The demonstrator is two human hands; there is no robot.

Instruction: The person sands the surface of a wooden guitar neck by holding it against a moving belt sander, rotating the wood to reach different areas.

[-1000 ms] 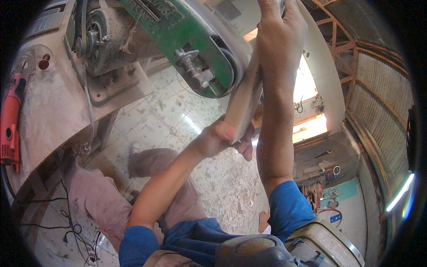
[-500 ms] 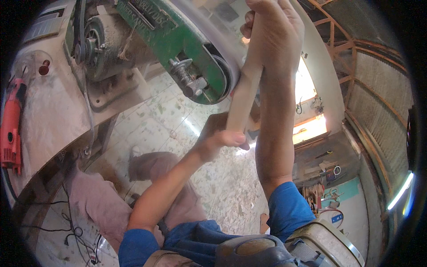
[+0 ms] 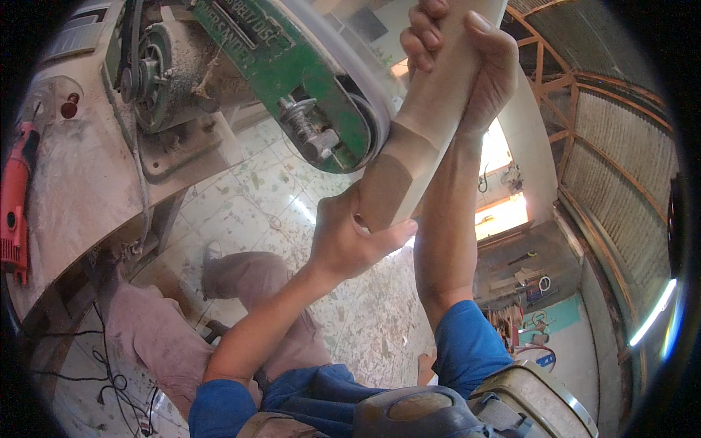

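A long pale wooden piece (image 3: 420,135) runs diagonally across the middle of the view. My left hand (image 3: 350,237) grips its lower end. My right hand (image 3: 467,55) is wrapped around its upper part near the top edge. The wood rests against the curved end of a green belt sander (image 3: 321,95), where the belt passes over a roller. Both forearms reach up from blue sleeves at the bottom.
The sander's dusty motor and pulley (image 3: 150,69) sit on a dust-covered bench (image 3: 80,182) at left, with a red power tool (image 3: 14,201) on its far edge. Below lies a tiled floor (image 3: 255,190), my legs, and black cables (image 3: 109,365). A shelf with tools (image 3: 522,274) stands at right.
Both hands and the wooden piece now appear larger and closer. My left hand has slid onto the lower end of the wood, and the wood sits lower against the sander's roller end.
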